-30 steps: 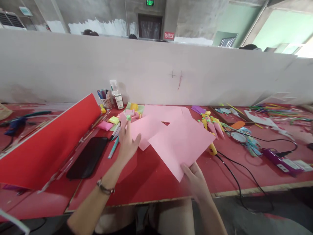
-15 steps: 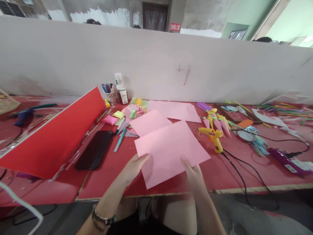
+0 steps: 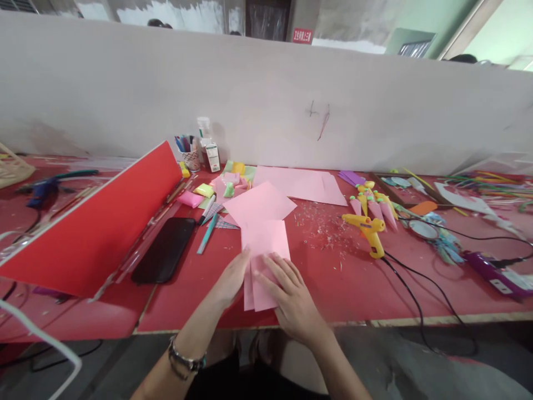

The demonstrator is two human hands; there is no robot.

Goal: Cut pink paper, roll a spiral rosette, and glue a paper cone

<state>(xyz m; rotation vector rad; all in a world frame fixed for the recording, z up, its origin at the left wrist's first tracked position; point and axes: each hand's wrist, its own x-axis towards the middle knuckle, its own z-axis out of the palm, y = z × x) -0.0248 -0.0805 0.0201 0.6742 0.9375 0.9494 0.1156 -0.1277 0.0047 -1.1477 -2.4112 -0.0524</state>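
Observation:
A sheet of pink paper (image 3: 266, 236) lies folded over on itself at the front of the red table, its layers slightly out of line at the lower left. My left hand (image 3: 233, 278) holds the left edge of this paper, with its fingers partly hidden. Flat on the upper layer rests my right hand (image 3: 289, 291), fingers stretched out and pressing on the paper. Just behind the folded sheet, another pink sheet (image 3: 260, 203) lies at an angle, partly covered by it.
A black phone (image 3: 164, 250), a teal cutter (image 3: 207, 233) and a leaning red board (image 3: 104, 222) are on the left. Right of my hands lie a yellow glue gun (image 3: 366, 230) with a trailing cable and small carrot-like pieces (image 3: 375, 205). A pale partition (image 3: 266, 100) stands behind.
The pink paper, held flat and open between both hands before, is now folded over and down on the table. My right hand has moved left and lies on top of it.

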